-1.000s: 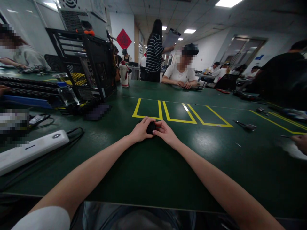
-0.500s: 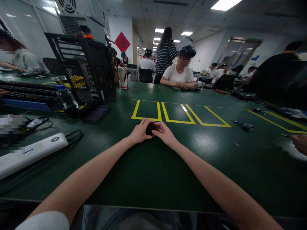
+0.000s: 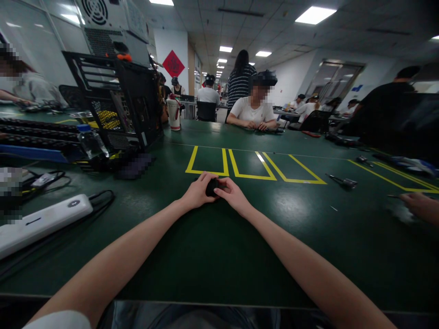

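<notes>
Both my arms reach forward over the dark green table (image 3: 219, 246). My left hand (image 3: 197, 192) and my right hand (image 3: 233, 194) meet just in front of a row of yellow taped boxes (image 3: 240, 164). Between them sits a small black rounded object (image 3: 211, 186), gripped by the fingers of both hands. Most of the object is hidden by my fingers, so I cannot make out what it is.
A black computer case (image 3: 116, 100), a water bottle (image 3: 91, 141) and a white power strip (image 3: 41, 221) with cables stand at the left. A screwdriver (image 3: 341, 181) lies at the right, near another person's hand (image 3: 420, 205). People sit across the table.
The view has tilted a little, so everything sits slightly higher or shifted in frame. My hands stay together on the black object. The standing person in stripes has moved behind the seated one.
</notes>
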{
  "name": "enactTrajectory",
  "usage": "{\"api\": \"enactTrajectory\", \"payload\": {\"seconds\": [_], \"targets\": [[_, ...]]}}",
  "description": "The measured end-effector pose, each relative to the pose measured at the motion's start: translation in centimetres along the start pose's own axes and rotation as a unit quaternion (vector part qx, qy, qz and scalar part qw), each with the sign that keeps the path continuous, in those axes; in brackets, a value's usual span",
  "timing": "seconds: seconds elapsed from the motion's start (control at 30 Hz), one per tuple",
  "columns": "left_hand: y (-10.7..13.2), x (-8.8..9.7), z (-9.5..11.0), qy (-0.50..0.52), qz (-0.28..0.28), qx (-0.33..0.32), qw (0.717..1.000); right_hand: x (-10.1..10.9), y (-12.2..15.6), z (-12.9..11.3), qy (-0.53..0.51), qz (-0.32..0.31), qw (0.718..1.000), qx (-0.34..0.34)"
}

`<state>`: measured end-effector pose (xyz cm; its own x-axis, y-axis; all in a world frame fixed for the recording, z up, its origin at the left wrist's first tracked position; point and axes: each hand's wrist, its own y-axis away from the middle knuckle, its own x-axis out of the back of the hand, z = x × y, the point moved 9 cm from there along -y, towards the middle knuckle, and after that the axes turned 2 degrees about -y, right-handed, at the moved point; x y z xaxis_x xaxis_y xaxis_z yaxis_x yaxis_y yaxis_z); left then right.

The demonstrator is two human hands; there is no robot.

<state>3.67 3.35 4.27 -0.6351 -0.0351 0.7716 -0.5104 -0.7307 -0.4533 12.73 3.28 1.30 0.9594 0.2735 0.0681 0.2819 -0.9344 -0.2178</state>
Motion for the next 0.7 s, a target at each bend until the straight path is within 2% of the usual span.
{"api": "enactTrajectory", "payload": {"seconds": [0.13,0.3,0.43,0.53,0.7], "targets": [[-0.04,-0.15,-0.12,-0.006,0.003,-0.004,1.0,0.01,-0.03,-0.38,-0.028,0.008,0.999,0.029],[-0.05,-0.21,-0.26,-0.006,0.012,-0.002,1.0,0.62,-0.34,-0.07,-0.007,0.035,0.999,0.014],[0.01,-0.17,-0.22,-0.004,0.007,-0.002,1.0,0.38,-0.22,0.25,-0.004,0.008,1.0,-0.015],[0.05,-0.11,-0.18,-0.001,0.005,-0.007,1.0,-0.12,0.13,-0.19,-0.036,-0.021,0.999,-0.002],[-0.03,-0.26,-0.37,0.001,0.007,-0.006,1.0,-0.07,0.29,-0.6,-0.037,-0.01,0.999,0.012]]}}
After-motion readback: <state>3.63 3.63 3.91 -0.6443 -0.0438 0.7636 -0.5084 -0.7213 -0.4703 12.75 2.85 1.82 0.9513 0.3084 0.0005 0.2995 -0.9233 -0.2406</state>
